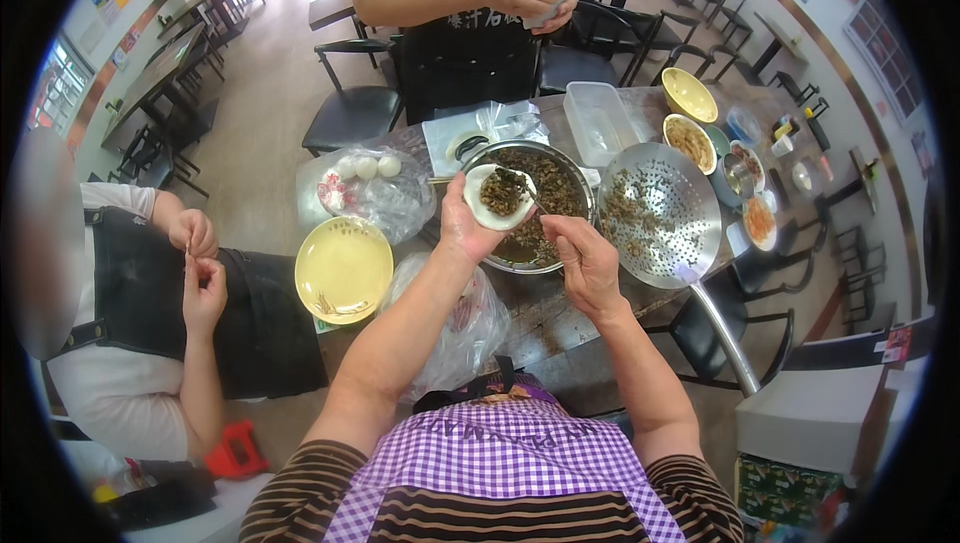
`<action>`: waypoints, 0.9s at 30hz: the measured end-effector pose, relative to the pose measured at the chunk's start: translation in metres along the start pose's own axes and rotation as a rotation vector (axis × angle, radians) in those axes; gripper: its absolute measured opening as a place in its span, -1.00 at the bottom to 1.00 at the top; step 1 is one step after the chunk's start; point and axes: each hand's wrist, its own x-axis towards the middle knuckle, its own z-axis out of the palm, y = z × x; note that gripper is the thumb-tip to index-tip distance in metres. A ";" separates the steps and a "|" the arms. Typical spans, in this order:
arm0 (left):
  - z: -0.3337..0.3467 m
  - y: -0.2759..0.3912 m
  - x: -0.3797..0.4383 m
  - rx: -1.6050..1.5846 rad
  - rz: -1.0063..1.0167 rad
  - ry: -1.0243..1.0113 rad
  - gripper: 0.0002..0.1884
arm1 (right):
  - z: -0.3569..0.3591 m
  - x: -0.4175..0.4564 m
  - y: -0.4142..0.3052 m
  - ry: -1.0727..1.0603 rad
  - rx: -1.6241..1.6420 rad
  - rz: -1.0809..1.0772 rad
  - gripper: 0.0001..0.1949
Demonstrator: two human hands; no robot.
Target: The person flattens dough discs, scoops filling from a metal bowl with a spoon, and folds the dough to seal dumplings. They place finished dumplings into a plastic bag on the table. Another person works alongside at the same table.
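A round white dough wrapper [480, 214] lies across the palm of my left hand [463, 232]. Dark chopped filling [504, 192] is heaped in its middle. My right hand [586, 262] grips the handle of a metal spoon [534, 196], whose bowl touches the filling. Both hands are over the near side of a large steel basin [589, 205], which holds more of the brown and green filling [555, 168]. Part of the basin is hidden by my left hand and the wrapper.
Right of the basin rests a perforated steel strainer [660, 213], its handle [724, 337] jutting past the table edge. At left are a yellow plate [343, 273] and white dough balls [367, 166] with plastic bags. A clear container [600, 123] stands behind. Co-workers stand opposite [465, 33] and left [157, 280].
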 end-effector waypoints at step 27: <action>-0.041 0.040 -0.012 0.019 0.073 0.044 -0.41 | 0.031 0.039 0.131 -0.009 -0.291 0.438 -0.72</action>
